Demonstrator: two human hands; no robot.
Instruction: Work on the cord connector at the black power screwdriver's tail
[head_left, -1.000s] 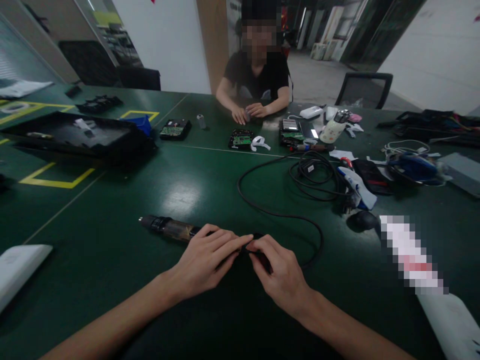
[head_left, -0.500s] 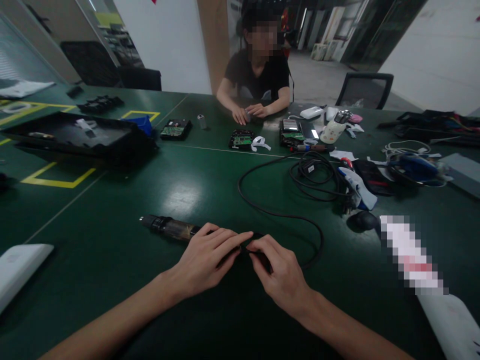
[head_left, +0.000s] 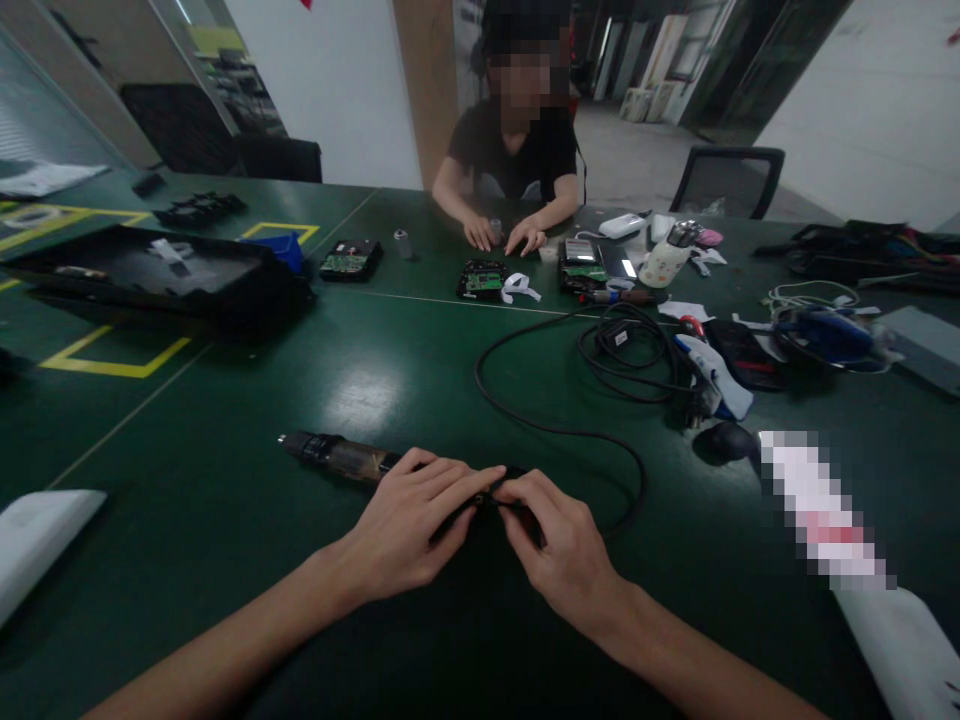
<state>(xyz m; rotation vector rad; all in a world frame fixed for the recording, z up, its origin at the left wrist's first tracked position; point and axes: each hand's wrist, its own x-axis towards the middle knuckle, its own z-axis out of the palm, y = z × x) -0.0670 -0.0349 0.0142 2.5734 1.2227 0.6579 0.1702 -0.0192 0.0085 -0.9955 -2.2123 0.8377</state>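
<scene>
A dark electric screwdriver (head_left: 337,456) lies on the green table (head_left: 225,520), tip pointing left. My left hand (head_left: 409,520) rests over its rear end with the fingers curled round the body. My right hand (head_left: 559,545) meets it fingertip to fingertip, pinching the black cable (head_left: 555,430) where it joins the tool. The cable loops away to the right and up the table.
A person in black sits across the table with both hands (head_left: 506,235) on it, near circuit boards (head_left: 481,277). A black tray (head_left: 150,270) is at the left, a cable coil (head_left: 630,350) and clutter at the right, a white object (head_left: 37,530) near left.
My hands stay on the screwdriver's rear end, hardly shifted. The person opposite has moved their hands apart on the table.
</scene>
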